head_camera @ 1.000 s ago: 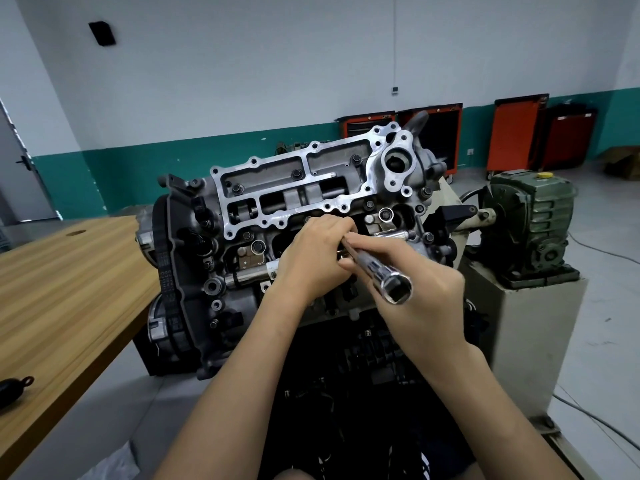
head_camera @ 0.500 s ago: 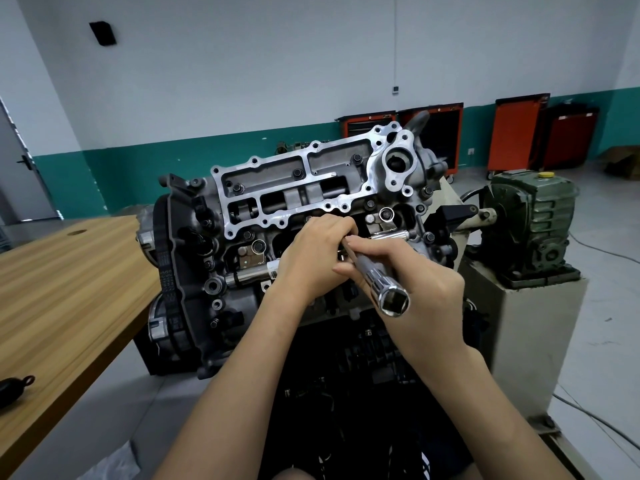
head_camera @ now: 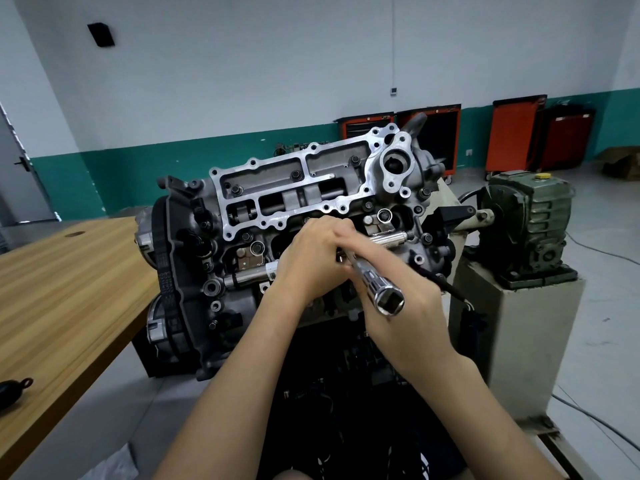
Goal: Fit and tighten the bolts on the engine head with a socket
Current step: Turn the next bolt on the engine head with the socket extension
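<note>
Step in hand: I judge a bolt is being started by hand, the socket spun in the fingers with no ratchet on it
Socket [head_camera: 372,282]: long and chromed, slanting from the middle of the engine head [head_camera: 377,174] down toward the person; its square drive end faces us and is empty
Right hand [head_camera: 408,317]: thumb and fingers wrapped round the socket's shaft, a firm closed hold
Left hand [head_camera: 311,261]: fingers curled tight where the socket's far tip meets the head; what it pinches is hidden, so I cannot tell whether it has a bolt, the tip or nothing
Working bolt: out of sight behind the left hand
Next move: calls for keeping the socket square to the hole so the thread does not cross, then a driver in that square end for the real tightening; none shows nearby
Head's upper frame: its pockets carry dark seated bolts [head_camera: 296,174], and cam lobes show through the lower openings
Engine's place: on a stand beside the wooden table [head_camera: 62,271], with a green gearbox [head_camera: 526,216] on a pedestal to the right
Tool cabinets [head_camera: 516,133]: orange, along the far wall; two stand with dark open fronts, contents too dim to tell
Cardboard box [head_camera: 623,161]: far right by the wall, contents not visible
</note>
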